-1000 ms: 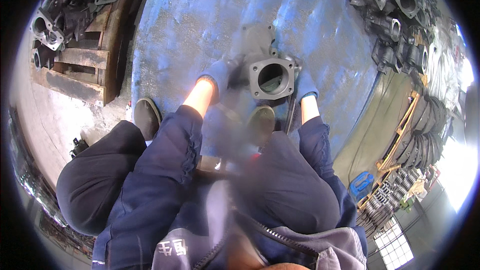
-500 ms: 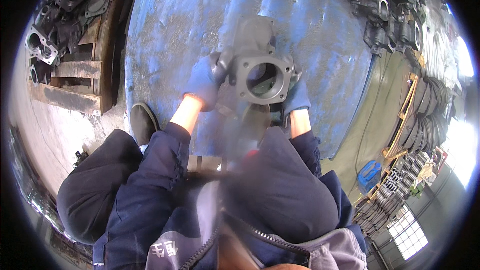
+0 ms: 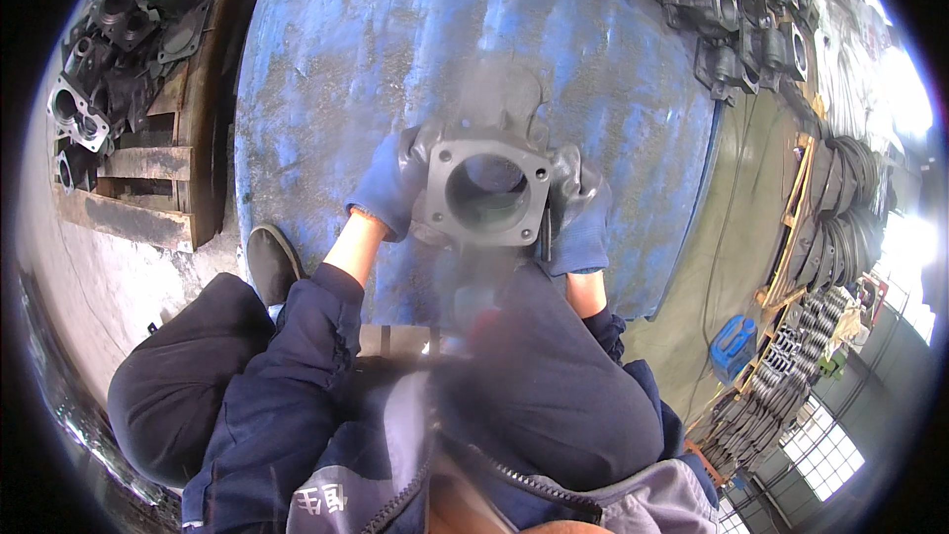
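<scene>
Gripping a heavy grey metal casting (image 3: 484,190) from both sides, the left hand (image 3: 388,188) and right hand (image 3: 581,213), in blue gloves, are clamped on its flanks and hold it between them over the scuffed blue worktop (image 3: 395,49), square flange and round bore facing up. An even grip close to the body looks the surest way to keep it level. Beyond the hands, dark castings (image 3: 732,10) crowd the far edge, and a wooden pallet (image 3: 148,198) of castings sits off left.
</scene>
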Available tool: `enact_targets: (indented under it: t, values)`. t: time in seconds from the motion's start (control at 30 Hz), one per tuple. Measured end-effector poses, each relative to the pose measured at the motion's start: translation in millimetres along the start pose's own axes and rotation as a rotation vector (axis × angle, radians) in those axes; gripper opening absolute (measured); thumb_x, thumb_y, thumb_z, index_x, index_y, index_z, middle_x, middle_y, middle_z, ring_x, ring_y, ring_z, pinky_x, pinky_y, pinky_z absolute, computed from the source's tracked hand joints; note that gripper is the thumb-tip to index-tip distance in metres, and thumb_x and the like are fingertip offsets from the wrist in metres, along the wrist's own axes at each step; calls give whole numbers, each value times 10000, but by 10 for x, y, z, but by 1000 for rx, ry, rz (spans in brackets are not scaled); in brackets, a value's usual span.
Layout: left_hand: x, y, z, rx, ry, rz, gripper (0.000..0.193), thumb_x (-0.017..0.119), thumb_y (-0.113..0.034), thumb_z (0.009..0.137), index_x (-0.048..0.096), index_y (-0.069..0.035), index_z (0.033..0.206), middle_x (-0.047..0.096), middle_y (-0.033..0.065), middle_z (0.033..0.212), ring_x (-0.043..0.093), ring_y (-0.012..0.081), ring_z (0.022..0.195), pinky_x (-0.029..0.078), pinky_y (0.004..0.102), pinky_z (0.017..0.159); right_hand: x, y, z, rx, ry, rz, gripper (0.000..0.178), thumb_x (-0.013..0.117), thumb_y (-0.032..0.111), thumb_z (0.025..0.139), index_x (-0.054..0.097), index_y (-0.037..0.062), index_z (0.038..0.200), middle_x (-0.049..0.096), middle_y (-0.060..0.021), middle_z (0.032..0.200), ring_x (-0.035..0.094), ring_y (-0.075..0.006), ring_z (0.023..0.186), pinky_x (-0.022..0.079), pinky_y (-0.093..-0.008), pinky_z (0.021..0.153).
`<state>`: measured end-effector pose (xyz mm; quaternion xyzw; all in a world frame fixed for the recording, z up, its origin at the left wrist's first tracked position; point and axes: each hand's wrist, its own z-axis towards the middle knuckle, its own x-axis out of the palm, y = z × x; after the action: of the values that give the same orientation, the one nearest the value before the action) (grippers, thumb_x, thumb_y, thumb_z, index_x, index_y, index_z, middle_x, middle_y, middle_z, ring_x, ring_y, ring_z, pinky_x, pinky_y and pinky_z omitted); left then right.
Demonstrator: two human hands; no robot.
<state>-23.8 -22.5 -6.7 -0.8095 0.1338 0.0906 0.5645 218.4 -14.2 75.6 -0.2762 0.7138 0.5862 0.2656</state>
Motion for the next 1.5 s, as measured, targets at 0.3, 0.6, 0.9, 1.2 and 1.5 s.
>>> enact_targets:
  t: [0.3, 0.6, 0.9, 1.2, 1.5]
  values:
    - [141, -24, -103, -65, 6, -110, 386, 480, -237, 934, 600, 30, 1187, 660, 212, 917, 657, 269, 752, 519, 375, 691, 122, -380, 7, 23, -68, -11, 333, 524, 273, 1007, 647, -21, 1102, 671, -216, 916, 636, -305, 781, 503, -403, 698]
    - [-73, -220, 5, -187, 74, 23, 455, 497, -399, 971, 591, 8, 1152, 636, 268, 1067, 611, 433, 974, 474, 423, 839, 585, -761, 11, -226, -66, 2, 66, 560, 98, 891, 591, 41, 896, 619, -167, 795, 631, -327, 708, 508, -434, 591]
    - [-159, 71, 24, -61, 126, 84, 459, 563, -331, 971, 578, 26, 1258, 649, 179, 1207, 612, 240, 1106, 471, 370, 935, 428, -336, 28, -25, 1, 111, 210, 560, 200, 954, 644, 10, 921, 665, -171, 802, 649, -325, 718, 504, -413, 571]
    - [315, 689, -415, -459, 160, -685, 457, 589, -250, 972, 519, -19, 1361, 596, 132, 1314, 555, 209, 1197, 444, 340, 1019, 215, 627, 397, -61, 14, -325, 388, 548, 347, 967, 675, 17, 806, 605, -241, 717, 621, -411, 685, 473, -442, 627]
    - [269, 479, -400, -319, 54, -559, 438, 582, -253, 979, 528, -25, 1349, 605, 119, 1291, 559, 198, 1176, 453, 342, 1001, 214, 521, 308, -69, 10, -129, 337, 566, 330, 960, 687, 24, 888, 637, -235, 796, 622, -382, 727, 480, -446, 696]
